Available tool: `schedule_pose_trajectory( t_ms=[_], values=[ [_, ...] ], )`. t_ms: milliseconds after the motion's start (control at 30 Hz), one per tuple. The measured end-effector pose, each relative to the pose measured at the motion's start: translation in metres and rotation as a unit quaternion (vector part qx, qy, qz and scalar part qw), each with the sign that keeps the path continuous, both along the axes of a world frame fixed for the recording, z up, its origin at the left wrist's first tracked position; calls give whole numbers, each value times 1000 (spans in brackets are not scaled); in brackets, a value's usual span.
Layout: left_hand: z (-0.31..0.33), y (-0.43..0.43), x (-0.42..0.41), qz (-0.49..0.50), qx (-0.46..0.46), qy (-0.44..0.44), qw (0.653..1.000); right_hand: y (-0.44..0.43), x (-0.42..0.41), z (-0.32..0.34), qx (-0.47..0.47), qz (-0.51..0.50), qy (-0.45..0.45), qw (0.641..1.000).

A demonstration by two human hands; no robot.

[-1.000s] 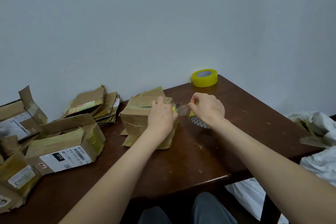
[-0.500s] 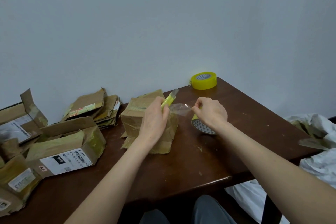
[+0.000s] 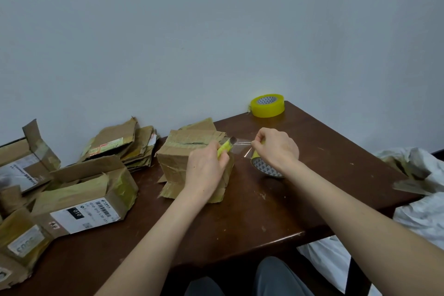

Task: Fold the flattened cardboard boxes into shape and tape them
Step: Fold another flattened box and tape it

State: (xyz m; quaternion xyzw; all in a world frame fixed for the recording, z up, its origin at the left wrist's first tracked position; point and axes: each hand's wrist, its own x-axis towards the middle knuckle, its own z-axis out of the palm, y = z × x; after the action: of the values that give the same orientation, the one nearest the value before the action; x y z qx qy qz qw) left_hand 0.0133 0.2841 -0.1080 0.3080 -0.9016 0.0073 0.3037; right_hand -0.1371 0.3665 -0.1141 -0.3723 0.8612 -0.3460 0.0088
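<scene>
A folded brown cardboard box (image 3: 182,158) stands in the middle of the dark wooden table (image 3: 264,218). My left hand (image 3: 204,170) lies against its right side and grips a yellow utility knife (image 3: 225,148), blade toward a clear strip of tape (image 3: 240,145). My right hand (image 3: 276,149) pinches that strip, which runs from the tape roll (image 3: 266,170) standing on edge under the hand. The strip is stretched between the box and the roll.
A second yellow tape roll (image 3: 267,105) lies flat at the table's far corner. Flattened boxes (image 3: 120,144) are stacked by the wall. Taped boxes (image 3: 81,202) crowd the left side. White sacks with cardboard (image 3: 418,190) sit off the table's right edge.
My left hand brought the yellow knife up from the box top and lowered its blade to the tape strip. My right hand drew the strip tighter, roll shifted slightly right.
</scene>
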Motion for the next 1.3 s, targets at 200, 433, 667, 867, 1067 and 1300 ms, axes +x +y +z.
schedule_pose_trajectory(
  t_ms=[200, 433, 667, 867, 1067, 1300],
  values=[
    [0, -1, -2, 14, -14, -20, 1000, 0, 2, 0, 0, -2, 0, 1000],
    [-1, -3, -2, 22, -22, -32, 999, 0, 4, 0, -2, -3, 14, 1000],
    [-1, -5, -6, 38, -37, -59, 997, -1, 5, -1, -5, -7, 17, 1000],
    [3, -8, -11, 48, -41, -108, 992, 0, 7, -1, -19, 2, -13, 1000],
    [5, -6, -13, 65, -44, -134, 988, 2, 9, 1, -56, 24, -58, 996],
    [-10, -5, -3, 94, -114, -197, 969, 25, -20, 16, -184, 5, -103, 978]
  ],
)
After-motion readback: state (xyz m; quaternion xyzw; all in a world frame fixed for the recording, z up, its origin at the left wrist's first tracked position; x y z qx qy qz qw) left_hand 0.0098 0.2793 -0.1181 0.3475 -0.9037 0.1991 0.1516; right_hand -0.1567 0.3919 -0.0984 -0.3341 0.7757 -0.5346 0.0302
